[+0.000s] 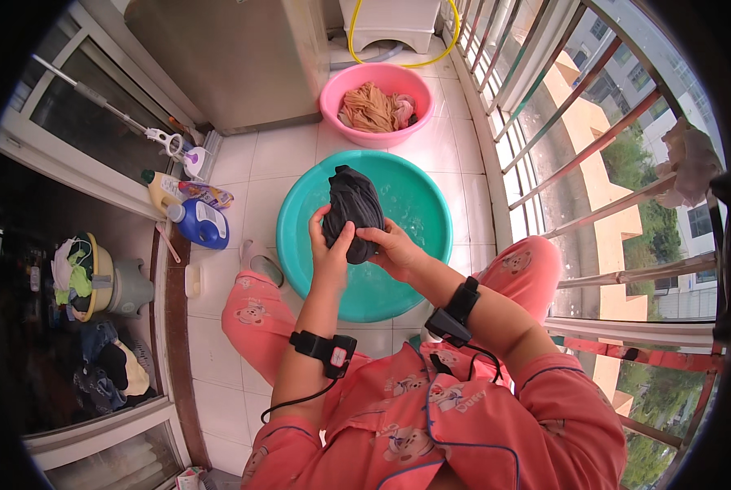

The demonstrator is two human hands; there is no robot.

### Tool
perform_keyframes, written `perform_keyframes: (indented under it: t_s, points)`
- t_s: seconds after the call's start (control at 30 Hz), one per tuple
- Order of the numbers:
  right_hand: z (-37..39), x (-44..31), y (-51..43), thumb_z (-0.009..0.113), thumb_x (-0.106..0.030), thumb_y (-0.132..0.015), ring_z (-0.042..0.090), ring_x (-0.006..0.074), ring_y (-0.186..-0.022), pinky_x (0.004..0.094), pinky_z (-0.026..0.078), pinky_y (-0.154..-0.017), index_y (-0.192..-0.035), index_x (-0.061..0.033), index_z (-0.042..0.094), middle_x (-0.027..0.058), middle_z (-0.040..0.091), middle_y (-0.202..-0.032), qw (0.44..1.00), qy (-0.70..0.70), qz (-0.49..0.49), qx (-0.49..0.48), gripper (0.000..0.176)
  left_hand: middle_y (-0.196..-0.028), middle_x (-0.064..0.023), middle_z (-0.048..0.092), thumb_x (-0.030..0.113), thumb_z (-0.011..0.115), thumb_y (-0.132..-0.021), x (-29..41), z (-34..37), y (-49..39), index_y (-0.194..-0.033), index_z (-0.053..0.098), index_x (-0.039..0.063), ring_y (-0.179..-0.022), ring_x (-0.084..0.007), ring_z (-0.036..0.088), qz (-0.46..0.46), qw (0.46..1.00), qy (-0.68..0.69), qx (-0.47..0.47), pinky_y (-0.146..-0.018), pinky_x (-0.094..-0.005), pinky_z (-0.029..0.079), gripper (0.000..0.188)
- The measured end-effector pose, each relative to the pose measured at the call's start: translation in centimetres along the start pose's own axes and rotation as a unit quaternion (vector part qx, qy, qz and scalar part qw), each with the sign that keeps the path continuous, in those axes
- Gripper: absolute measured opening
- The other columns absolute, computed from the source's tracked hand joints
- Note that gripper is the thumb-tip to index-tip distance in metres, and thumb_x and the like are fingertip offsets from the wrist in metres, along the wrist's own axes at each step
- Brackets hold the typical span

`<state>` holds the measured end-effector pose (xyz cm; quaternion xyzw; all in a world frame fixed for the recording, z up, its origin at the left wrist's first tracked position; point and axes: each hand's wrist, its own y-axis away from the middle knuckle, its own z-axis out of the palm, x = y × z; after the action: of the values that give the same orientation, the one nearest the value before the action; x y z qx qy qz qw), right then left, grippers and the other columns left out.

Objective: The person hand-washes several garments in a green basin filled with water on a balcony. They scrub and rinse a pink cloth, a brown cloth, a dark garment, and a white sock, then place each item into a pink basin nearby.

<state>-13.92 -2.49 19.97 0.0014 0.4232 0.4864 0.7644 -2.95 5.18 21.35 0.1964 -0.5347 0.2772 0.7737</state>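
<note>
A bunched black cloth [354, 205], seemingly a garment, is held over a round green plastic basin [292, 263]. Gripping its left side is my left hand [330, 240], thumb pressed on the near end of the fabric. My right hand [396, 245] pinches the near right side, its thumb close to the left one. Clear water [405, 208] with some bubbles lies in the basin beneath. The fingers under the cloth are partly hidden.
Beyond the basin stands a pink tub [425, 113] of wet-looking clothes [371, 107]. A blue detergent bottle [205, 223], a yellowish bottle [162, 190] and a pink brush [168, 242] are at left. Window bars [586, 177] line the right. A mop [126, 119] leans by the door frame.
</note>
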Motion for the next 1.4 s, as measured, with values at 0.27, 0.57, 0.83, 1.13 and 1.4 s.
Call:
perform_keyframes:
  t_s: [0.27, 0.57, 0.83, 1.13, 1.4]
  points:
    - [-1.4, 0.4, -1.2, 0.069, -0.017, -0.078, 0.063, 0.0221, -0.092, 0.036, 0.055, -0.074, -0.124, 0.0006, 0.037, 0.0136, 0.055, -0.109, 0.983, 0.028, -0.026, 0.181, 0.059, -0.121, -0.0122, 0.043, -0.002, 0.064, -0.079, -3.0, 1.4, 2.5, -0.13, 0.031, 0.013, -0.106, -0.0229, 0.051, -0.097, 0.965, 0.161, 0.182, -0.086, -0.0334, 0.048, 0.063]
    - [-6.1, 4.8, 0.5, 0.066, -0.041, -0.082, 0.065, 0.0173, -0.086, 0.0328, 0.055, -0.063, -0.105, -0.0155, 0.061, 0.0025, 0.064, -0.1, 0.966, -0.015, 0.181, 0.187, 0.035, -0.126, -0.0137, 0.044, 0.032, 0.067, -0.086, -4.6, -1.9, 4.5, -0.128, 0.034, 0.011, -0.106, -0.0241, 0.055, -0.335, 0.935, -0.113, -0.003, -0.083, -0.0421, 0.048, 0.057]
    - [-4.8, -1.4, 0.3, 0.066, -0.029, -0.079, 0.062, 0.0196, -0.095, 0.0362, 0.051, -0.082, -0.11, -0.0125, 0.058, 0.004, 0.063, -0.105, 0.986, -0.043, 0.127, 0.096, 0.036, -0.099, -0.0125, 0.065, 0.037, 0.063, -0.088, 0.1, -6.2, -0.9, -0.127, 0.043, 0.004, -0.083, -0.0174, 0.065, -0.289, 0.888, -0.312, -0.176, -0.071, -0.0298, 0.048, 0.054]
    - [-3.9, -20.8, -16.8, 0.064, -0.043, -0.082, 0.048, 0.0281, -0.12, 0.0486, 0.044, -0.094, -0.132, -0.0081, 0.041, 0.0128, 0.049, -0.13, 0.989, 0.093, -0.079, 0.087, 0.065, -0.102, -0.0095, 0.059, 0.004, 0.062, -0.087, -0.9, -5.3, -3.8, -0.122, 0.044, 0.002, -0.087, -0.0173, 0.064, -0.147, 0.968, -0.125, -0.163, -0.078, -0.0268, 0.049, 0.039]
    - [-5.8, -17.0, -15.7, 0.058, -0.037, -0.092, 0.054, 0.0223, -0.114, 0.039, 0.045, -0.091, -0.134, -0.0067, 0.041, 0.0101, 0.053, -0.127, 0.942, 0.32, 0.0, 0.101, 0.055, -0.103, -0.0104, 0.06, 0.006, 0.061, -0.088, -1.3, -5.9, -5.7, -0.12, 0.046, 0.001, -0.089, -0.0166, 0.063, -0.211, 0.954, -0.147, -0.153, -0.08, -0.0271, 0.049, 0.036]
